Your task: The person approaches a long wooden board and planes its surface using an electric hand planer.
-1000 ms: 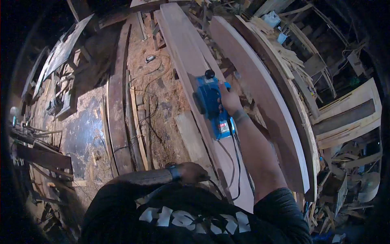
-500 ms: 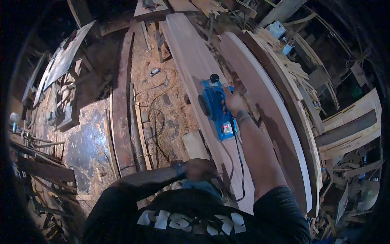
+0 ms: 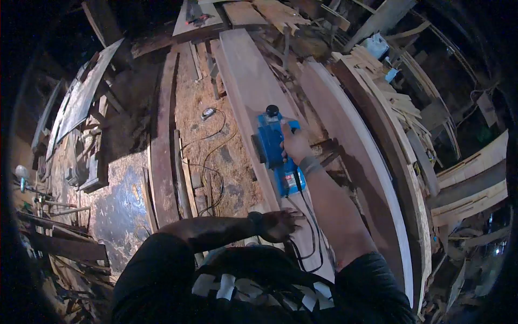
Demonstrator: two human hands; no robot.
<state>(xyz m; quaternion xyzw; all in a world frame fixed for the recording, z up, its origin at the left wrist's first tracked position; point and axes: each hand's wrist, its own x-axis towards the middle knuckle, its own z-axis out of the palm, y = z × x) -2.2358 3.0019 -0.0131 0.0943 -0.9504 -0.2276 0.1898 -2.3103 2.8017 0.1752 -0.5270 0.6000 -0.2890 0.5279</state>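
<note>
My right hand (image 3: 294, 144) is wrapped round the handle of a blue electric planer (image 3: 271, 143) with a black front knob. The planer rests on a long reddish-brown board (image 3: 245, 67) that runs away from me. Behind the tool a black cord (image 3: 311, 221) trails back over the board towards my body. My left hand (image 3: 279, 225) lies low over the near part of the board, palm down with its fingers spread, beside the cord and holding nothing.
To the right lie another long board (image 3: 345, 116) and stacked wood strips (image 3: 402, 108). A dark beam (image 3: 163, 146) runs along the left. Shavings cover the floor, where a small corded device (image 3: 208, 113) lies. Scrap wood (image 3: 65, 251) is piled at the lower left.
The planer and my right hand appear slightly further left in the view. My left hand has moved right, onto the board, and its fingers have spread. The whole view has shifted a little.
</note>
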